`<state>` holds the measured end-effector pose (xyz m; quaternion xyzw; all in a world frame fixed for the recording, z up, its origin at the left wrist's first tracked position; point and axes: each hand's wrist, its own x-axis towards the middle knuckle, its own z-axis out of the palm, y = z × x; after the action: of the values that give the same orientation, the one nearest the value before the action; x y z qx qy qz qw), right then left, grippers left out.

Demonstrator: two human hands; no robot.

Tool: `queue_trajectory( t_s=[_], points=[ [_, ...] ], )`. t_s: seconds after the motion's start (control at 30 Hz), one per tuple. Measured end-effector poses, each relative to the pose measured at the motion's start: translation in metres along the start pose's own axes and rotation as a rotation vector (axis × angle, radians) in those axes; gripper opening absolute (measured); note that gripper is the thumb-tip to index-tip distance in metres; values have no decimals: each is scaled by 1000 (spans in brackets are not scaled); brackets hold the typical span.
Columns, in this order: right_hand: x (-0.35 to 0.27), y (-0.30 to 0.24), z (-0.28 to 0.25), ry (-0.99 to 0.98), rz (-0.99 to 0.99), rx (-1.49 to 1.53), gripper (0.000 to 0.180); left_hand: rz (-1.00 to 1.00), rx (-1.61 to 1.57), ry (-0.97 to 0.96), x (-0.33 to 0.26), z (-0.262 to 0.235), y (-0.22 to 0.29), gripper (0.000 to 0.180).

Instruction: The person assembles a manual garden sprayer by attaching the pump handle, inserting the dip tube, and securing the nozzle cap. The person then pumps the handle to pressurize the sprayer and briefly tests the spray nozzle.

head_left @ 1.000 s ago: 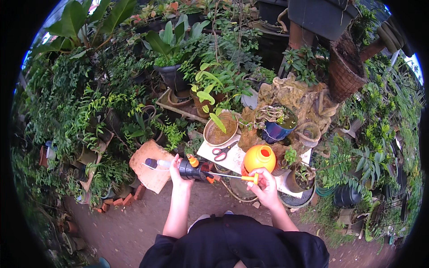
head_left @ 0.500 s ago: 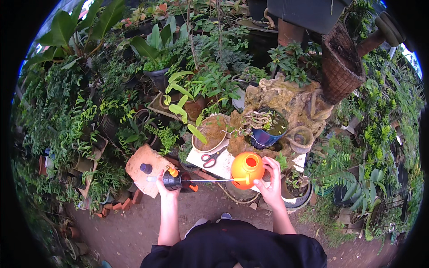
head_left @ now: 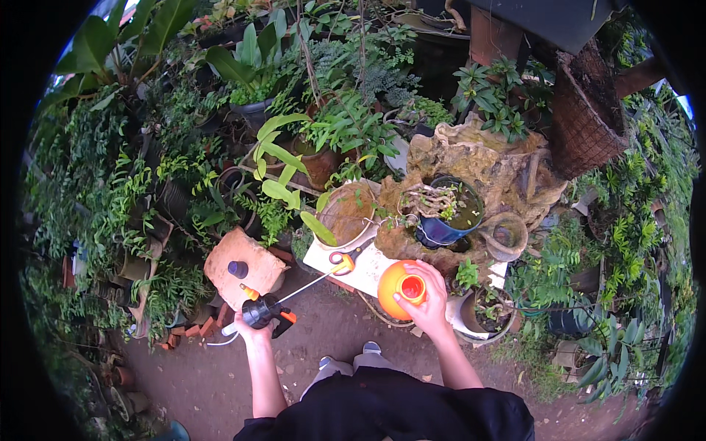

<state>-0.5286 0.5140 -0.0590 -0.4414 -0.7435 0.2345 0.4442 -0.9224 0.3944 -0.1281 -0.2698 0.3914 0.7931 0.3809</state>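
Observation:
My left hand point(head_left: 254, 329) is closed around a black sprayer pump head point(head_left: 259, 312) with an orange nozzle and trigger. A thin metal rod runs up and right from the head, ending in an orange-yellow handle point(head_left: 341, 262). That end overlaps the scissors point(head_left: 355, 255) on the white slab in this view. White tubing point(head_left: 229, 331) sticks out by my left hand. My right hand point(head_left: 430, 305) grips a round orange sprayer bottle point(head_left: 390, 292), its fingers around the neck. The bottle's open mouth faces up toward me, apart from the pump head.
A dark cap point(head_left: 237, 269) lies on a reddish slab point(head_left: 220, 261) at left. Beyond the white slab point(head_left: 318, 256) stand a soil-filled pot point(head_left: 346, 213), a blue pot point(head_left: 441, 232) and rough rock point(head_left: 478, 158). Bricks point(head_left: 200, 331) lie beside the dirt path point(head_left: 184, 382).
The pump head has moved down and left, its rod now slanting upward and its handle off the bottle. The bottle has tipped its mouth toward me; my right hand has shifted around its neck.

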Motion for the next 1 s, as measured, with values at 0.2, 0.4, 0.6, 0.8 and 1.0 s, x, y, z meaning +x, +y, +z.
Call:
queue_trajectory(
  t_s=[0.2, 0.4, 0.6, 0.8, 1.0],
  points=[
    [-7, -14, 7, -6, -82, -74, 48, -40, 0, -37, 8, -8, -6, 33],
    [2, -7, 12, -12, -4, -52, 48, -70, -57, 25, 5, -2, -5, 33],
    [15, 0, 1, 19, 10, -88, 60, -139, 4, -80, -41, 17, -22, 34],
    [-6, -49, -18, 41, -159, 34, 83, -250, 68, -312, -108, 52, -62, 29],
    [-8, -102, -24, -214, -261, 132, 93, -412, 63, -599, -150, 87, -98, 30]
  ],
)
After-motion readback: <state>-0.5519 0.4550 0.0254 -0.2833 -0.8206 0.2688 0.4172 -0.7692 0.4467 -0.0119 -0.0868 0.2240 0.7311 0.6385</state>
